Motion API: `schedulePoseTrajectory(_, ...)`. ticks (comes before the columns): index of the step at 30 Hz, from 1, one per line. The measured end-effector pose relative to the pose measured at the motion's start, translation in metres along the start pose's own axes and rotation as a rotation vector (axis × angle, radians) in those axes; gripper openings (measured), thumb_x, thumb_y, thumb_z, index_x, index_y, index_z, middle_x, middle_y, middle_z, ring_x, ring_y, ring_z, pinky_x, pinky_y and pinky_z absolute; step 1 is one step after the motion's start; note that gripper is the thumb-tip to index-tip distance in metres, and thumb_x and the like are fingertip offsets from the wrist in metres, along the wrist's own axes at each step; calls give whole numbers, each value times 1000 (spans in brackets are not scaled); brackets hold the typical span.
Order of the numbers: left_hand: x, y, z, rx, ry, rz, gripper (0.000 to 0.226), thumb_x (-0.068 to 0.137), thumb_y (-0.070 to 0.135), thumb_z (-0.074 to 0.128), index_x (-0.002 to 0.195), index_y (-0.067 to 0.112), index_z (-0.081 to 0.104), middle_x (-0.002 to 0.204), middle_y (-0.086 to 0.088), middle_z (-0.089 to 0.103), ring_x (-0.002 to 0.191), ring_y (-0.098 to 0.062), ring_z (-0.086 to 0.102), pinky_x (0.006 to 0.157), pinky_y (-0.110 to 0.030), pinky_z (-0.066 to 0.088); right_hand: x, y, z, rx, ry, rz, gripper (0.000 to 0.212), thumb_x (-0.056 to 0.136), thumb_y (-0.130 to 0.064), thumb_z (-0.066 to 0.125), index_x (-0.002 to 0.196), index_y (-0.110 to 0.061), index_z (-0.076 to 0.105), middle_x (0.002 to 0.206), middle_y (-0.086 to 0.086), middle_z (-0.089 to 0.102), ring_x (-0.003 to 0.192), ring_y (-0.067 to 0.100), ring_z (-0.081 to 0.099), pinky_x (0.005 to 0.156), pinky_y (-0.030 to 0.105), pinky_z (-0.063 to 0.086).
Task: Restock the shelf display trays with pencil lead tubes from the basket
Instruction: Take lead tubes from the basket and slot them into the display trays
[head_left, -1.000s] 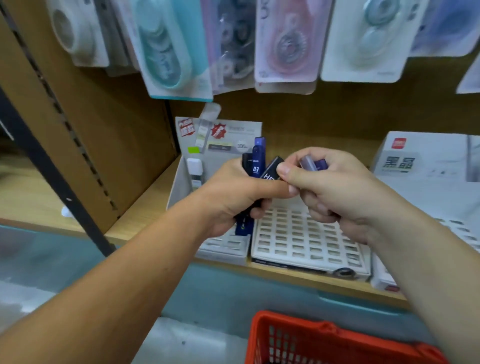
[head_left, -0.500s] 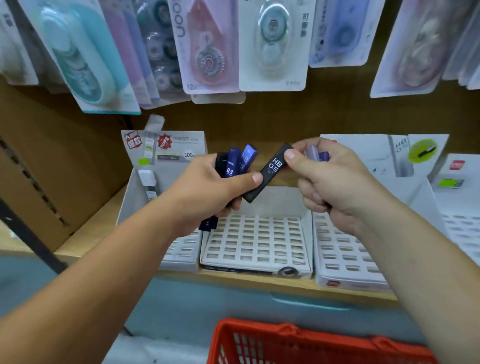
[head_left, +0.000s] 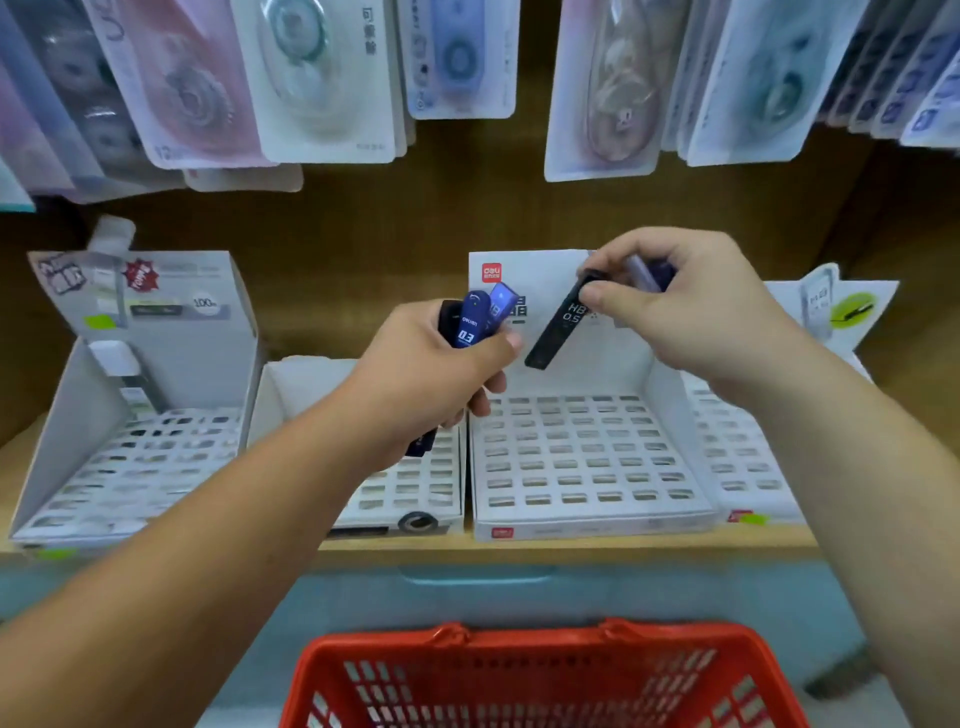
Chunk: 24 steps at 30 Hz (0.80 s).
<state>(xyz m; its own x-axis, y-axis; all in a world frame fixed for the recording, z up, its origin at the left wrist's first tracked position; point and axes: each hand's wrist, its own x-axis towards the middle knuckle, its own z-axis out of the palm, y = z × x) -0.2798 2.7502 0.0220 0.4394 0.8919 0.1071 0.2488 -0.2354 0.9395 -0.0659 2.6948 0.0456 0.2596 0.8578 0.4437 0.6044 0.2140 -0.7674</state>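
My left hand (head_left: 436, 374) grips a bunch of dark blue pencil lead tubes (head_left: 475, 319), one marked 0.3, above the gap between two trays. My right hand (head_left: 680, 306) pinches a black lead tube (head_left: 558, 327) marked HB 0.5 between thumb and forefinger, tilted down to the left, and holds a few purple tubes (head_left: 649, 273) in the curled fingers. Below the black tube stands a white slotted display tray (head_left: 587, 457) with bare slots. The red basket (head_left: 545, 675) sits at the bottom of the view.
A left display tray (head_left: 130, 457) holds a few tubes in its slots; another tray (head_left: 410, 483) lies under my left wrist, and one more (head_left: 737, 457) is at the right. Correction tape packs (head_left: 311, 78) hang above the wooden shelf (head_left: 571, 543).
My right hand has pulled the black HB 0.5 tube away from my left hand's bunch, rightward. The view has shifted right, bringing the right-hand trays toward the middle.
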Motion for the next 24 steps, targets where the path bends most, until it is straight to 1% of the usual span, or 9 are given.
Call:
schedulePoseTrajectory(2, 0, 2, 10, 26, -46, -7, 8, 99, 29, 69, 102, 21, 70, 78, -5, 77, 57, -13, 64, 51, -25, 48, 0, 14, -13, -68, 11, -20, 13, 88, -18, 82, 93, -30, 78, 94, -11, 74, 93, 12, 70, 85, 33, 60)
schedulePoseTrajectory(3, 1, 3, 14, 42, -64, -12, 7, 100, 28, 68, 102, 21, 70, 78, -5, 77, 56, -14, 64, 51, -25, 49, 1, 21, -20, -104, 4, -27, 13, 88, -19, 82, 92, -31, 77, 94, -11, 74, 95, 14, 69, 86, 33, 58)
schedulePoseTrajectory(5, 3, 4, 23, 69, -82, -30, 6, 100, 25, 67, 102, 19, 68, 78, -4, 77, 55, -14, 64, 50, -24, 49, 0, 34, -29, -165, -4, -37, 14, 87, -18, 82, 89, -31, 76, 93, -13, 72, 94, 14, 67, 84, 29, 54)
schedulePoseTrajectory(8, 5, 2, 35, 115, -83, -56, 6, 99, 25, 68, 102, 20, 65, 77, -2, 77, 55, -14, 68, 50, -23, 49, -2, 52, -30, -234, -23, -27, 22, 87, -18, 82, 81, -36, 72, 88, -15, 70, 84, 11, 65, 78, 25, 48)
schedulePoseTrajectory(11, 5, 0, 45, 117, -86, -75, 14, 98, 25, 70, 108, 25, 60, 79, 1, 77, 59, -14, 71, 52, -24, 51, -6, 66, -26, -259, 2, -33, 22, 87, -18, 82, 82, -37, 71, 87, -16, 69, 84, 13, 64, 76, 27, 48)
schedulePoseTrajectory(14, 4, 0, 47, 66, -87, -111, 23, 98, 24, 71, 114, 27, 54, 82, -1, 78, 56, -15, 66, 51, -26, 50, -7, 69, -26, -211, 56, -40, 15, 85, -18, 83, 91, -29, 74, 85, -9, 69, 82, 16, 62, 75, 29, 50)
schedulePoseTrajectory(17, 2, 1, 47, -27, -108, -123, 16, 97, 20, 72, 106, 18, 58, 83, -8, 77, 54, -16, 57, 46, -26, 43, -7, 66, -22, -197, 39, -39, 17, 85, -18, 83, 90, -30, 72, 86, -6, 67, 80, 16, 60, 72, 28, 48)
schedulePoseTrajectory(20, 1, 0, 47, -97, -119, -129, 15, 96, 18, 73, 101, 10, 62, 80, -11, 74, 52, -16, 53, 44, -26, 39, -7, 61, -20, -232, -13, -41, 16, 88, -18, 81, 91, -31, 72, 93, -8, 70, 88, 14, 64, 78, 28, 53)
schedulePoseTrajectory(24, 0, -1, 49, -168, -122, -145, 15, 96, 20, 73, 101, 9, 64, 74, -8, 67, 53, -16, 51, 44, -26, 37, -7, 56, -20, -220, -16, -37, 15, 88, -18, 82, 91, -30, 73, 95, -6, 70, 92, 16, 65, 85, 35, 56)
